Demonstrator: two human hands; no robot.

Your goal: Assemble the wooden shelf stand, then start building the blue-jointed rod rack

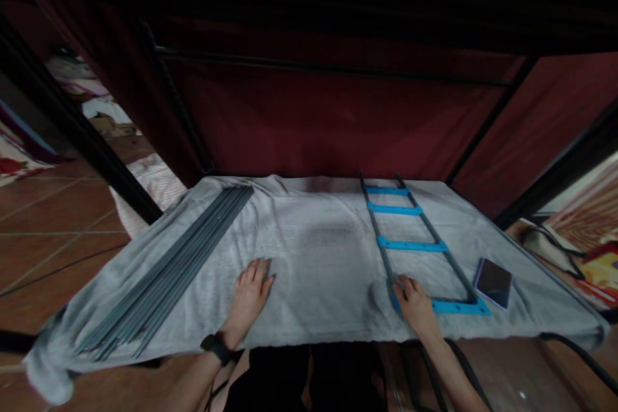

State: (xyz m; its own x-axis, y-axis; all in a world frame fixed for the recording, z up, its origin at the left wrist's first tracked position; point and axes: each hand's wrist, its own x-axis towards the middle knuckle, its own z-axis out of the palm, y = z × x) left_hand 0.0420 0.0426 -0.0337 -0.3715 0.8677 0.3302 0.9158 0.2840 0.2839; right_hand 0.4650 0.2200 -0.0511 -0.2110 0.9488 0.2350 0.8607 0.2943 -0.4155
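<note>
My left hand (248, 296), a dark watch on its wrist, lies flat on a grey cloth (318, 238), fingers stretched out and nothing in them. To its left is a bundle of long grey tubes (178, 264), apart from the hand. On the right side lies a ladder-shaped frame (412, 246), made of two grey tubes joined by several blue crossbars. My right hand (412, 302) is closed on its near left corner, fingertips curled at the tube's end and partly covering the nearest crossbar. What sits under the palm is hidden.
A phone (493, 282) in a purple case lies right of the frame. Dark metal posts (72, 103) and a dark red panel (328, 122) enclose the cloth-covered surface. Striped cloth (149, 190) hangs beyond the left edge; a yellow packet (601, 270) is at the far right.
</note>
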